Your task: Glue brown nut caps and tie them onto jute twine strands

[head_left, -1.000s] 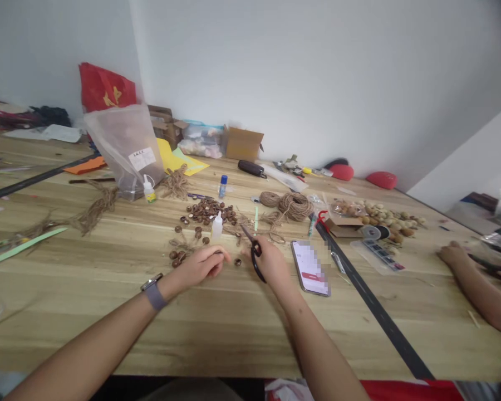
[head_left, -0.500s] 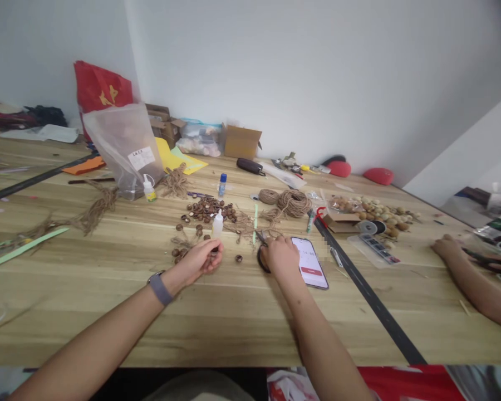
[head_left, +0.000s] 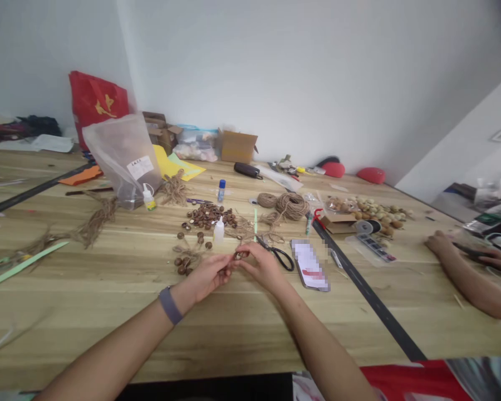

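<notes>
My left hand [head_left: 211, 275] is closed, its fingertips curled round a small dark brown piece that looks like a nut shell, mostly hidden. Right beside it, my right hand [head_left: 262, 266] pinches a brown nut shell [head_left: 239, 255] with a pale opening between thumb and fingers. The fingertips of both hands nearly meet. Just beyond them stands a white glue bottle [head_left: 219, 231]. Black-handled scissors [head_left: 283, 258] lie to the right of my right hand. A pile of brown nut shells [head_left: 211, 215] is behind the bottle, and several more lie near twine left of it.
A phone [head_left: 310, 266] lies right of the scissors. Twine coils [head_left: 291, 206], a glue stick [head_left: 221, 191] and a second glue bottle [head_left: 148, 197] are farther back. A plastic bag [head_left: 123, 161] stands at left. Another person's arm [head_left: 463, 278] rests at right.
My right hand has left the scissors on the table and moved left to the loose nut shell, now between its fingers. My left hand has shifted slightly right and nearer.
</notes>
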`<state>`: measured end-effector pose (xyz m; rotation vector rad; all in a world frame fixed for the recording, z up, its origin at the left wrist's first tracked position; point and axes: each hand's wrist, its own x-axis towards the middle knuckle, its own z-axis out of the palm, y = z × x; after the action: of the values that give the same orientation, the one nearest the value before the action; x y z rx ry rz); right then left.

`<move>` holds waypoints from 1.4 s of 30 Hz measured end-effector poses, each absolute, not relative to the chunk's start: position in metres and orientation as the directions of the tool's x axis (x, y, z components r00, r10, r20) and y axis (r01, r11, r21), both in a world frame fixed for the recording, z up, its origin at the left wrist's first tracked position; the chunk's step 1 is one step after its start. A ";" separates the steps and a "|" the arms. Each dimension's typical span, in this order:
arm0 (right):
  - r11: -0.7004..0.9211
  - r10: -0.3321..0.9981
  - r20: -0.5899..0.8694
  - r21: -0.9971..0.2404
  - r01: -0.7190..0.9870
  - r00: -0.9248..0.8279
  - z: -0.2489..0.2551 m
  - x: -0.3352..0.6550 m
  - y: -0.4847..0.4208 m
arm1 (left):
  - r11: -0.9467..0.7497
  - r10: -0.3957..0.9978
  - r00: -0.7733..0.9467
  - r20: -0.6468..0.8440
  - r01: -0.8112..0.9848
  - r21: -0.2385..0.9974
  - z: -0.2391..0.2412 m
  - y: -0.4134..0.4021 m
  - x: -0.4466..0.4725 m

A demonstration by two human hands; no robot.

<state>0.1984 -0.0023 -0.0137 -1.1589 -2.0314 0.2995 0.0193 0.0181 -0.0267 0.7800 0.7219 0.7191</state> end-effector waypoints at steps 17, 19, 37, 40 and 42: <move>0.536 0.844 0.499 -0.760 0.368 -0.197 -0.022 0.185 -0.002 | 0.396 0.784 0.599 -0.160 -0.285 0.873 -0.023 0.016 0.020; 0.495 0.869 0.460 -0.817 0.294 -0.184 -0.022 0.185 -0.002 | 0.378 0.781 0.608 -0.142 -0.279 0.883 -0.022 0.016 0.020; 0.050 0.992 0.087 -0.932 -0.358 -0.087 -0.033 0.166 -0.007 | 0.335 0.859 0.492 -0.143 -0.327 0.884 -0.013 0.012 0.020; 0.053 0.995 0.078 -0.945 -0.322 -0.066 -0.029 0.165 -0.008 | 0.284 0.883 0.457 -0.110 -0.332 0.899 -0.013 0.011 0.022; 0.089 0.994 0.102 -0.959 -0.269 -0.034 -0.028 0.164 -0.008 | 0.265 0.889 0.449 -0.085 -0.354 0.897 -0.016 0.011 0.023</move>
<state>0.1642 -0.0075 -0.0284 -0.9173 -1.0858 1.2883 0.0232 0.0108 -0.0156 0.9529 0.6794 0.9331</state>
